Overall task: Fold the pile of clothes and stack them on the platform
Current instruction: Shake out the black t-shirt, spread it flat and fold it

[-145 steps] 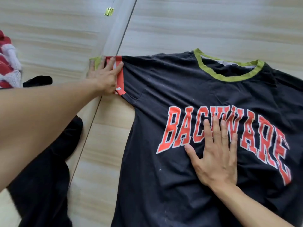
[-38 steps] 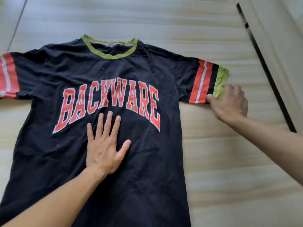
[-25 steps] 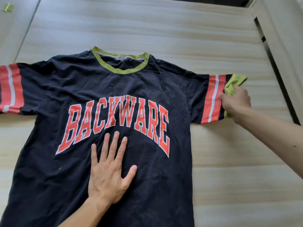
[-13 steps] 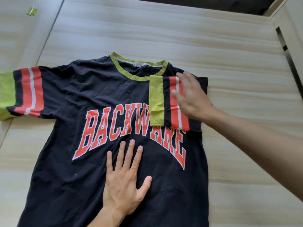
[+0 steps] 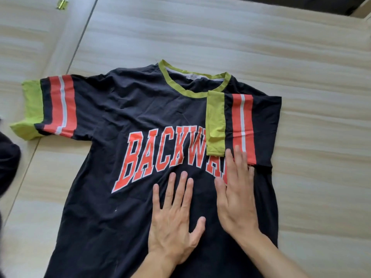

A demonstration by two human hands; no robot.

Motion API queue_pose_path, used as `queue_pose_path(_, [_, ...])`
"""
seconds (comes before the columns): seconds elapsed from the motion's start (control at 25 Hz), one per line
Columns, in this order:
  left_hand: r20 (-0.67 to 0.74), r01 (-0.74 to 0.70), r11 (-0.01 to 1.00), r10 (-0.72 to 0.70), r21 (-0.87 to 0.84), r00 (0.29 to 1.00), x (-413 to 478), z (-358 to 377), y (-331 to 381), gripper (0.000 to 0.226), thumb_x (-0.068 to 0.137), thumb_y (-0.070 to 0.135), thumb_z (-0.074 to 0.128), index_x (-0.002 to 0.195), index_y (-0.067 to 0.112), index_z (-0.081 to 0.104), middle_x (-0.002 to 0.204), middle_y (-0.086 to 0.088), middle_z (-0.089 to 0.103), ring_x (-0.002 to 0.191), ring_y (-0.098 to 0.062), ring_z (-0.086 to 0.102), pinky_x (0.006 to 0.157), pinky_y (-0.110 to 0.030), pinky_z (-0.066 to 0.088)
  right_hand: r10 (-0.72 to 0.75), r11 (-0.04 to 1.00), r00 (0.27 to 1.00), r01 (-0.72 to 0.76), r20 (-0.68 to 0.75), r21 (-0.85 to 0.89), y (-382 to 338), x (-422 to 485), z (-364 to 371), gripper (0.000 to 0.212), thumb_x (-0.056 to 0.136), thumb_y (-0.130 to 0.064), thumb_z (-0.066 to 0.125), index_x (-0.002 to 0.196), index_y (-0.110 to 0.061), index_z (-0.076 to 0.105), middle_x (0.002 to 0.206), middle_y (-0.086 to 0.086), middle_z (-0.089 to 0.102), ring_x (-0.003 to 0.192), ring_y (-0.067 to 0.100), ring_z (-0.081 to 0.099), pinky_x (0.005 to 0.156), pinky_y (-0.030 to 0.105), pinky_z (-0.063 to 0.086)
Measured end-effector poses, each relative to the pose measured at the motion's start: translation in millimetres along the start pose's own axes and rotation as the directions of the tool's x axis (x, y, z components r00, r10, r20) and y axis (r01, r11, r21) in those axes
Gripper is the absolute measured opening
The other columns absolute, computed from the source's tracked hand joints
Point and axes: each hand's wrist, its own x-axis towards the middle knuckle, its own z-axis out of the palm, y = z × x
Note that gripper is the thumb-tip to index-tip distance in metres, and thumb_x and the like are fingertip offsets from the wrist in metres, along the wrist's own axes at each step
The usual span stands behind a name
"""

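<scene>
The T-shirt [image 5: 140, 109], black with orange lettering, lies face up and spread flat on the pale wooden surface [image 5: 301, 57] (the platform, I take it), with its green collar [image 5: 172, 86] pointing away from the person. Judging by how it lies, the fold has only begun. The striped sleeve [image 5: 243, 125] to the right of the collar is turned in over the chest, its green cuff just below the collar's right end and covering the tail of the lettering. The other sleeve [image 5: 58, 105], far to the collar's left, lies stretched out flat. Both hands rest on the shirt's body below the collar and hold nothing. The left hand [image 5: 174, 219] is flat with straight fingers fanned a little apart. The right hand [image 5: 236, 199], just beside it, is flat with its fingers close together and their tips on the lower edge of the folded sleeve. Left to do, as I read it, are the second sleeve, the body folds, the stacking, and then every other garment. No folded stack shows anywhere. The bottom of the frame cuts off the hem, so the shirt's length cannot be told. Far left of the collar, at the frame's edge, a dark cloth [image 5: 8, 167] shows blurred and only in part, and I cannot tell whether it belongs to the pile. A small brass hinge [image 5: 61, 4] sits up and left of the collar.
</scene>
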Motion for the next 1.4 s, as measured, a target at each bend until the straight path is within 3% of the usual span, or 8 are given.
queue_pose_path(0.36, [-0.065,-0.087,0.982,0.077,-0.170,0.995,2.1,-15.0,-21.7,0.082,0.092,0.048,0.050,0.161,0.015,0.021,0.170,-0.006,0.014,0.156,-0.026,0.015,0.119,-0.053,0.022,0.057,0.914,0.998,-0.069,-0.040,-0.401,22.5,-15.1,36.9,0.072,0.097,-0.047,0.030,0.161,-0.016,0.015,0.170,0.003,0.003,0.157,0.020,0.000,0.126,0.051,0.009])
queue_pose_path(0.52, [-0.269,0.197,0.954,-0.255,-0.226,0.929,65.8,-56.2,-134.4,0.071,0.093,0.042,0.050,0.154,0.007,0.036,0.158,-0.019,0.034,0.144,-0.036,0.032,0.120,-0.048,0.025,0.059,0.918,0.997,-0.073,-0.050,-0.390,21.8,-13.3,39.7,0.077,0.091,-0.049,0.032,0.159,-0.013,0.024,0.169,0.006,0.012,0.156,0.026,0.011,0.124,0.054,0.012])
queue_pose_path(0.68, [-0.115,0.767,0.452,-0.884,-0.454,0.453,146.2,-104.3,-244.8,0.077,0.097,0.048,0.051,0.157,0.007,0.024,0.162,-0.017,0.022,0.149,-0.036,0.019,0.120,-0.047,0.016,0.065,0.935,0.996,-0.081,-0.059,-0.347,22.4,-11.4,39.1,0.077,0.090,-0.050,0.032,0.158,-0.014,0.026,0.169,0.006,0.014,0.156,0.026,0.012,0.125,0.053,0.009])
queue_pose_path(0.8, [0.028,0.889,0.131,-0.987,-0.439,0.159,171.4,-120.9,-287.2,0.088,0.089,0.044,0.062,0.156,0.007,0.019,0.159,-0.016,0.023,0.147,-0.035,0.023,0.120,-0.047,0.019,0.068,0.933,0.996,-0.082,-0.054,-0.349,23.6,-11.0,38.9,0.077,0.090,-0.050,0.033,0.158,-0.014,0.026,0.169,0.007,0.014,0.156,0.027,0.011,0.124,0.054,0.009])
queue_pose_path(0.88, [0.051,0.898,0.043,-0.996,-0.437,0.072,172.9,-123.8,-304.7,0.082,0.085,0.025,0.068,0.151,0.004,0.024,0.153,-0.019,0.032,0.142,-0.038,0.033,0.119,-0.045,0.028,0.062,0.934,0.996,-0.079,-0.061,-0.348,24.0,-11.1,39.5,0.077,0.090,-0.049,0.034,0.158,-0.014,0.025,0.169,0.008,0.014,0.156,0.027,0.011,0.124,0.053,0.008])
queue_pose_path(1.16, [-0.041,0.763,0.392,-0.900,-0.513,0.434,168.8,-166.8,-293.5,0.005,0.080,0.014,0.068,0.080,0.011,0.064,0.102,-0.017,0.071,0.087,-0.030,0.065,0.070,-0.034,0.052,0.051,0.928,0.997,-0.070,-0.063,-0.365,23.7,-11.3,38.3,0.078,0.089,-0.048,0.035,0.158,-0.013,0.026,0.169,0.007,0.014,0.156,0.025,0.010,0.125,0.052,0.009])
queue_pose_path(1.32, [-0.289,0.300,0.789,-0.505,-0.536,0.813,184.0,-207.9,-198.0,0.010,0.080,0.017,0.064,0.087,0.017,0.072,0.073,0.000,0.063,0.067,-0.016,0.057,0.058,-0.024,0.042,0.039,0.921,0.996,-0.066,-0.077,-0.385,23.1,-11.8,39.7,0.077,0.090,-0.048,0.035,0.158,-0.012,0.027,0.169,0.006,0.014,0.156,0.026,0.012,0.125,0.052,0.011])
queue_pose_path(1.4, [-0.247,0.046,0.827,-0.220,-0.560,0.944,180.7,-213.1,-150.2,0.025,0.085,0.021,0.070,0.109,0.020,0.074,0.082,0.006,0.070,0.069,-0.011,0.062,0.061,-0.011,0.043,0.033,0.915,0.997,-0.059,-0.073,-0.399,24.2,-11.9,39.3,0.077,0.091,-0.049,0.034,0.158,-0.012,0.026,0.169,0.006,0.013,0.156,0.025,0.011,0.124,0.053,0.012])
